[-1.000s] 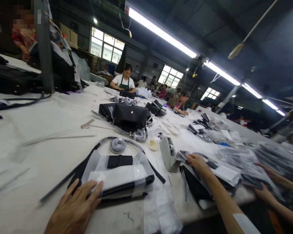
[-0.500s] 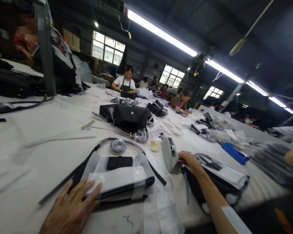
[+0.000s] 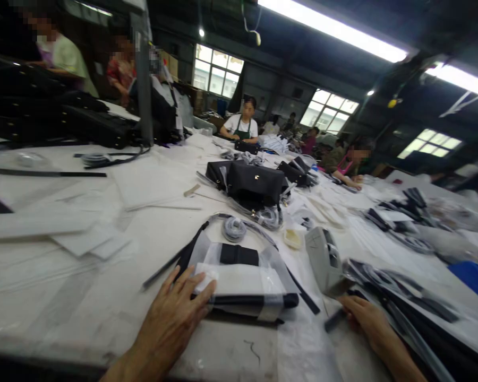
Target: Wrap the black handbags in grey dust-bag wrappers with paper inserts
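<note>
A black bag wrapped in white paper and clear film (image 3: pixel 239 279) lies flat in front of me, its strap looped behind it around a wrapped coil (image 3: pixel 234 229). My left hand (image 3: pixel 179 302) rests on the bag's left edge with its fingers spread. To the right, my right hand (image 3: pixel 360 315) is beside the grey tape dispenser (image 3: pixel 324 259), fingers bent together; whatever is at the fingertips is too small to make out. A second black bag with wrapped straps (image 3: pixel 414 302) lies just beyond that hand.
More black bags (image 3: pixel 255 185) sit at the table's middle. A small yellowish dish (image 3: pixel 292 239) is by the dispenser. White sheets (image 3: pixel 83 239) lie left, a blue item (image 3: pixel 474 278) right. Several people work around the table, one in a green apron (image 3: pixel 242 130).
The view has turned left. My right hand has drawn back from the dispenser's side toward the table's front edge. My left hand stays on the wrapped bag.
</note>
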Action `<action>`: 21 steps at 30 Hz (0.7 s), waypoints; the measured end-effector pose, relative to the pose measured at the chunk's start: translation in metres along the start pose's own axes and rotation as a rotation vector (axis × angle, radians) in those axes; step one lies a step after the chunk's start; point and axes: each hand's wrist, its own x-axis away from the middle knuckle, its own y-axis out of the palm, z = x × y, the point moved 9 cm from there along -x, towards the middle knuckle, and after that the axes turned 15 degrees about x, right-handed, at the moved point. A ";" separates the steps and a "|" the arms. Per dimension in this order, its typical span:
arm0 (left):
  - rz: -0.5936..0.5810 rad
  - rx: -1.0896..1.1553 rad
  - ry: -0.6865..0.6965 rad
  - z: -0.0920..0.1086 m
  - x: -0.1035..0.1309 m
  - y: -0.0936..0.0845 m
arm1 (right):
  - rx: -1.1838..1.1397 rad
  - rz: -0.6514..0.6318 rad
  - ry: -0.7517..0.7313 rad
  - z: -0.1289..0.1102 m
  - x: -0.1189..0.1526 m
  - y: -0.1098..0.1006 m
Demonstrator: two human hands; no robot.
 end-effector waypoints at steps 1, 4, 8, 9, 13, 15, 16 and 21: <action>-0.021 0.008 -0.023 0.000 -0.001 0.000 | -0.001 -0.033 -0.007 -0.007 0.000 0.000; -0.090 0.011 -0.073 0.000 -0.003 0.001 | -0.015 -0.119 -0.095 -0.060 0.005 -0.003; -0.165 0.034 -0.105 -0.001 -0.002 0.006 | 0.010 -0.408 -0.463 -0.203 0.048 0.030; -0.171 0.041 -0.108 -0.001 -0.001 0.007 | 0.040 -0.536 -0.573 -0.240 0.067 0.048; -0.133 0.048 -0.123 -0.001 0.002 0.011 | 0.210 -0.932 -0.860 -0.336 0.129 0.125; -0.119 0.050 -0.130 -0.001 0.002 0.012 | 0.362 -1.019 -0.969 -0.355 0.144 0.158; -0.123 0.051 -0.135 -0.001 0.002 0.013 | 0.448 -1.036 -1.022 -0.360 0.147 0.172; -0.159 0.044 -0.144 -0.001 -0.001 0.013 | 0.834 -1.027 -1.176 -0.370 0.144 0.217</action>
